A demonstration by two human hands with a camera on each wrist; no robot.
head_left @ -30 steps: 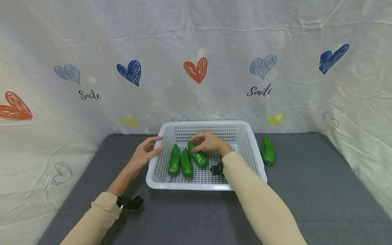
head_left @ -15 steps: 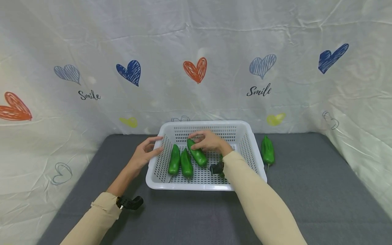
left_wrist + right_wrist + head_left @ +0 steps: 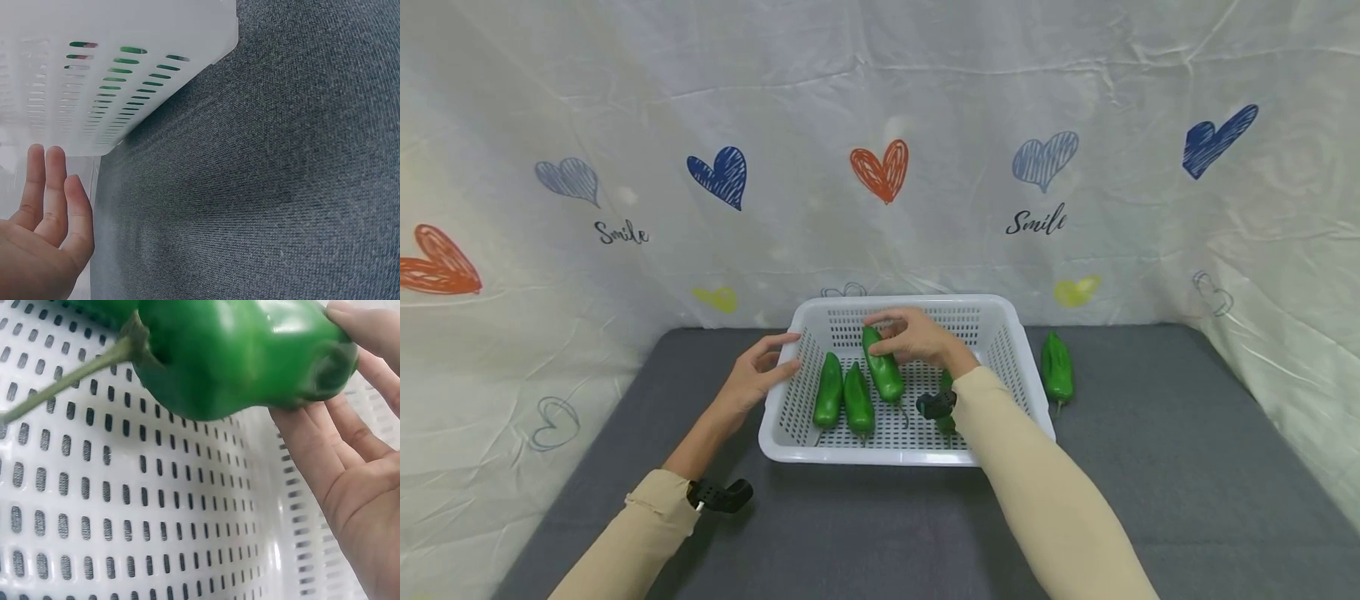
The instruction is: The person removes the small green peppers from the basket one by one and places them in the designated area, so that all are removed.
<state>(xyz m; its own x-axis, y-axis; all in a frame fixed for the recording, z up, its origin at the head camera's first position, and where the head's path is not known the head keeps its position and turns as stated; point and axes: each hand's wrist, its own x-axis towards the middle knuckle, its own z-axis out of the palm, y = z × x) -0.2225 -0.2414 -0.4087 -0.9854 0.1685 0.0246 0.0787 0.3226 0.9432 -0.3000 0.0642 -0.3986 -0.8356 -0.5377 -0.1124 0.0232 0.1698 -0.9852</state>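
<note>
My right hand (image 3: 917, 337) grips a long green chili pepper (image 3: 883, 375), thumb on one side and fingers on the other. The pepper stands steeply tilted in the white plastic basket (image 3: 865, 457), stem end down. Seen close in the right wrist view, its shiny body and stem (image 3: 81, 372) pass over the slotted floor. At the basket's left rim, my left hand (image 3: 752, 375) rests with thumb and index fingertips on the edge; the other fingers (image 3: 56, 206) extend loosely beside the outer wall. Two more green peppers (image 3: 828, 392) lie side by side left of the held one.
Another green pepper (image 3: 947, 404) lies in the basket, partly hidden by my right wrist. Outside, to the right, a green pepper (image 3: 1057, 368) lies on the grey tablecloth (image 3: 1157, 467). A white curtain (image 3: 955, 100) with printed hearts hangs behind.
My right hand has raised the pepper a little and tipped it more upright, so its stem now shows. My left hand has stayed at the basket rim.
</note>
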